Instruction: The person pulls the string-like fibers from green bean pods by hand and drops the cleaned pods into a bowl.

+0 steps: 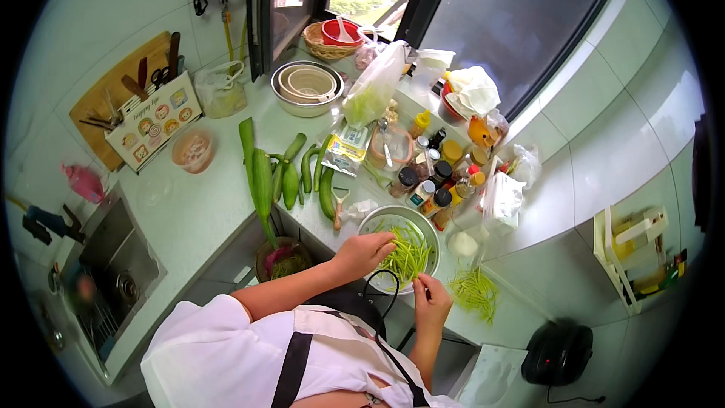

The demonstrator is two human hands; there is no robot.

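A round metal bowl (368,224) on the counter holds many thin green beans (408,255). Over its left side is my left hand (368,254), fingers curled together. What sits between those fingertips blends with the beans behind and cannot be made out. My right hand (432,301) is at the bowl's near right rim, thumb and forefinger pinched on a green bean. To the right of that hand a loose pile of green beans (474,293) lies on the counter. A peeler (339,211) with a wooden handle rests left of the bowl.
Long green gourds (261,181) and other green vegetables lie left of the peeler. Several seasoning jars (408,177) crowd behind the bowl. Nested bowls (306,87) stand farther back. A bin (285,261) with scraps sits below the counter edge. The sink (124,272) is far left.
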